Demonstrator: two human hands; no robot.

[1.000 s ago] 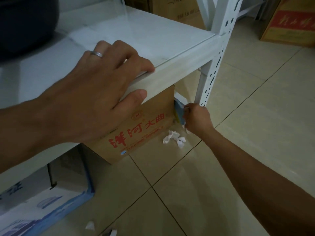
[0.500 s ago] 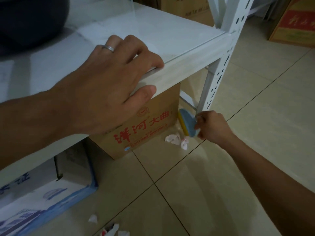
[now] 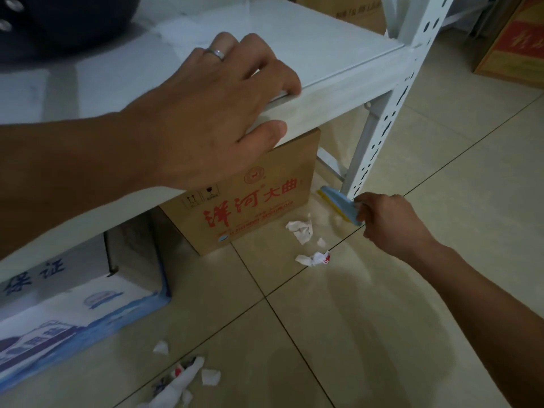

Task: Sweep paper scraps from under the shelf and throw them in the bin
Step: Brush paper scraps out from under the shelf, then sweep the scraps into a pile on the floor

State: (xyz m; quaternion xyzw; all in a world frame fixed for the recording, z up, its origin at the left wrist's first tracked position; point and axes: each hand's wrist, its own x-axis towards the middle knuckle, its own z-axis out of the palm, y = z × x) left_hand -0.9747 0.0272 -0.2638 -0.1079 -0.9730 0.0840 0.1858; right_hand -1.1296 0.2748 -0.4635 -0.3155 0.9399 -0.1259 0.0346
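Observation:
My right hand (image 3: 391,219) grips a small blue brush (image 3: 341,206) with yellow bristles, low on the floor beside the shelf's white perforated post (image 3: 379,136). White crumpled paper scraps (image 3: 301,229) lie just left of the brush, with another scrap (image 3: 313,258) a little nearer to me. More scraps (image 3: 182,378) lie on the tiles at the bottom of the view. My left hand (image 3: 212,113) grasps the front edge of the white shelf board (image 3: 338,81), fingers on top and thumb on the rim. No bin is in view.
Under the shelf stand a brown cardboard box with red characters (image 3: 250,198) and a blue and white box (image 3: 67,316). A dark round object (image 3: 59,22) sits on the shelf at the back left. More cartons (image 3: 515,42) stand at the far right on the tiled floor.
My right hand has drawn the brush out from under the shelf toward me. The scraps near the brown box have shifted out and spread apart. My left hand stays on the shelf edge.

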